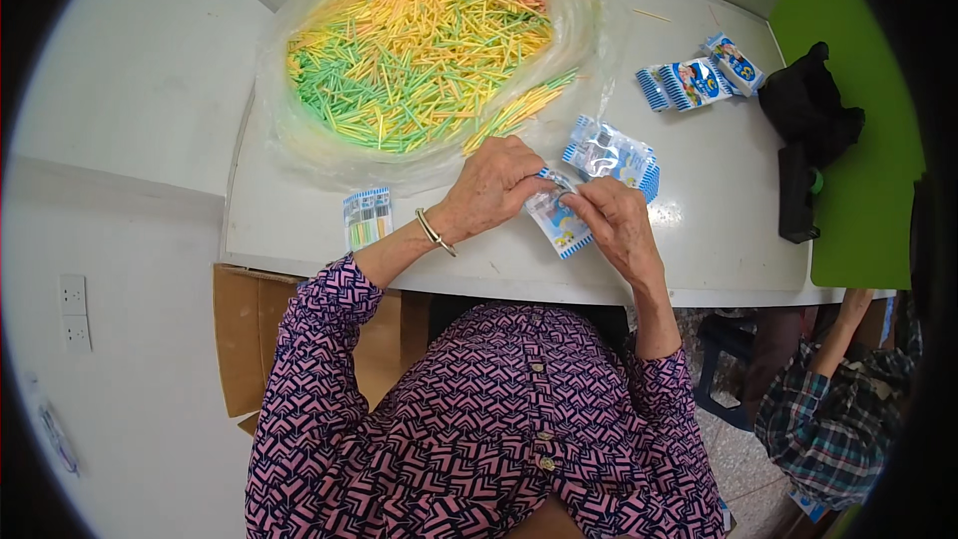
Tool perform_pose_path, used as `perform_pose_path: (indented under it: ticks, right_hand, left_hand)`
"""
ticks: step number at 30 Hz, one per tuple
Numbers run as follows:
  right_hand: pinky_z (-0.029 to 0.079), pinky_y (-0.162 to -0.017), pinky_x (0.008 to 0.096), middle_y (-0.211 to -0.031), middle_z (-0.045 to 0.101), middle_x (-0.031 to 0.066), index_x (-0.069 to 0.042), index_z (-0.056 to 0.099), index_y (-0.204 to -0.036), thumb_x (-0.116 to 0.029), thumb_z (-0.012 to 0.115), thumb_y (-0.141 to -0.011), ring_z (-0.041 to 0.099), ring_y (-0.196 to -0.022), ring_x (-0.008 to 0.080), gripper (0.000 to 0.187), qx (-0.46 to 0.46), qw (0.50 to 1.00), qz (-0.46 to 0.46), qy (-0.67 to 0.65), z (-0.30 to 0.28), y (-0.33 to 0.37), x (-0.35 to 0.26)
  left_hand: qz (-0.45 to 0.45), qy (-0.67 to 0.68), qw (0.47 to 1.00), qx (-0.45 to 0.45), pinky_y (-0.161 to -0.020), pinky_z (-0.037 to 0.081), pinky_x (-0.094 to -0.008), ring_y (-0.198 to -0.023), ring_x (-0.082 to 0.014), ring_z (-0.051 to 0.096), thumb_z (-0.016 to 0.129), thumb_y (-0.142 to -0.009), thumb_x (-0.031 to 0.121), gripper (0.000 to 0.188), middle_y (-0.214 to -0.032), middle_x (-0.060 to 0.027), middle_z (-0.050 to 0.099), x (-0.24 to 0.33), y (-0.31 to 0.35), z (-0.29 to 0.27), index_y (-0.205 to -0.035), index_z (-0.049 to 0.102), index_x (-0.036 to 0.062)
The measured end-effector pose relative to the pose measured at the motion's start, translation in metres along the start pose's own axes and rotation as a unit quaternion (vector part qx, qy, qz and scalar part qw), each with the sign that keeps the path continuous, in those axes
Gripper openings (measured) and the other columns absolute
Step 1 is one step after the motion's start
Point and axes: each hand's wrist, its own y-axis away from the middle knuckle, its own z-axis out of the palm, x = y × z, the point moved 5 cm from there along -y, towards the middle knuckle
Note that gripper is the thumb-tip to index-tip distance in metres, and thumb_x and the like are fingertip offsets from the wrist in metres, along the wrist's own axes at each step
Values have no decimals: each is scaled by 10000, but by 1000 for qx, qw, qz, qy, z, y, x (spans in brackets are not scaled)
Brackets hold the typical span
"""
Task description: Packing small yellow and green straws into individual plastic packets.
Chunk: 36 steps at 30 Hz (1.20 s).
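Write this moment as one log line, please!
Left hand: pinching small packet | Right hand: pinching same packet | Beyond hands: clear plastic bag, many pastel sticks inside

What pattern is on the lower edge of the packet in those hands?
The packet has blue and white stripes there, seen in the head view.

The left hand [491, 192] and right hand [617, 222] pinch the upper end of a small blue-and-white packet [562, 230] above a white surface [720, 230]. Beyond them, a clear plastic bag [276, 105] holds yellow, green and orange sticks [424, 55]. A filled packet [368, 222] lies near the left wrist; more packets [699, 83] lie farther right, beside a black object [810, 110]
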Motion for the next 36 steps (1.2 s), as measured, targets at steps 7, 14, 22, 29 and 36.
perform_pose_path:
  ticks: [7, 14, 22, 29, 36]
  right_hand:
    - [474, -698, 349, -966, 632, 135, 7, 633, -808, -106, 677, -777, 573, -768, 298, 125, 46, 993, -95, 42, 1, -12, -4]
    - [374, -934, 405, -1280, 504, 116, -14, 649, -729, -72, 673, -706, 464, -1127, 298, 67, -85, 961, -125, 233, 27, -43, -12]
    - [350, -883, 430, -1142, 560, 131, -59, 651, -645, -96, 614, -712, 516, -1040, 275, 85, -124, 910, -162, 360, 54, -89, 20]
    - [364, -796, 389, -765, 586, 102, -60, 614, -659, -70, 538, -752, 564, -812, 248, 121, -125, 890, -194, 393, 44, -126, 21]
    - [371, -791, 385, -728, 561, 117, -45, 564, -643, -62, 532, -762, 564, -757, 265, 124, -74, 884, -322, 332, 21, -170, -39]
  left_hand:
    - [-88, 31, 996, -1, -841, 411, -353, -912, -244, 546, 666, -805, 292, 270, -897, -68, 617, -53, -10, -31, -950, 647, 65]
    - [-8, -264, 964, -31, -883, 341, -406, -1078, -277, 444, 712, -699, 228, 346, -1111, -100, 502, -68, 14, -2, -973, 585, 59]
    - [-46, -243, 968, 41, -851, 370, -381, -979, -257, 504, 624, -759, 51, 203, -1020, -100, 544, -74, 13, -21, -947, 551, 36]
    - [-204, 17, 977, 58, -772, 448, -372, -902, -264, 579, 602, -838, 77, 218, -940, -137, 594, -80, 13, -40, -1020, 510, 1]
    - [-58, -146, 977, 146, -710, 486, -428, -802, -322, 616, 703, -743, 344, 472, -955, -150, 618, -91, -8, -49, -1074, 541, 48]
